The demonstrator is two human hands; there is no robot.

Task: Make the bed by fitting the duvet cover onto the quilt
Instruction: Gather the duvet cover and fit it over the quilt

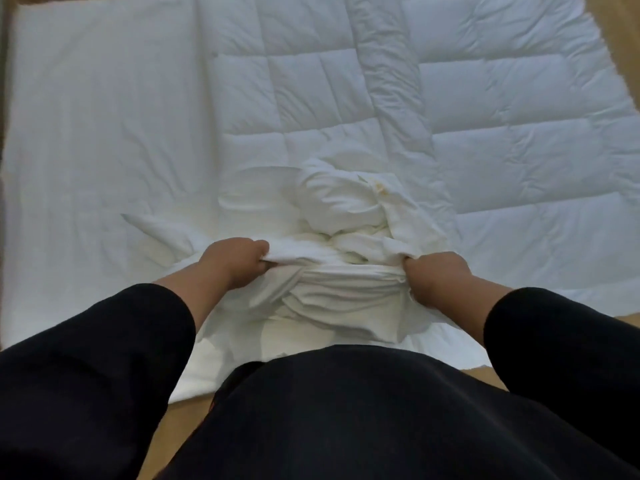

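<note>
A white stitched quilt (502, 109) lies spread over the right and middle of the bed. A smooth white duvet cover (97, 126) lies flat on the left, and its near end is bunched into a thick wad (346, 292) at the bed's front edge. My left hand (232, 263) grips the bunched cover at the wad's left side. My right hand (438, 278) grips it at the right side, fingers curled into the folds. A rolled-up lump of white fabric (349, 202) sits just beyond the wad, between my hands.
Brown wooden floor (187, 420) shows at the bed's front edge and along the right side (623, 46). My black sleeves and torso fill the lower frame. A dark strip runs down the far left edge.
</note>
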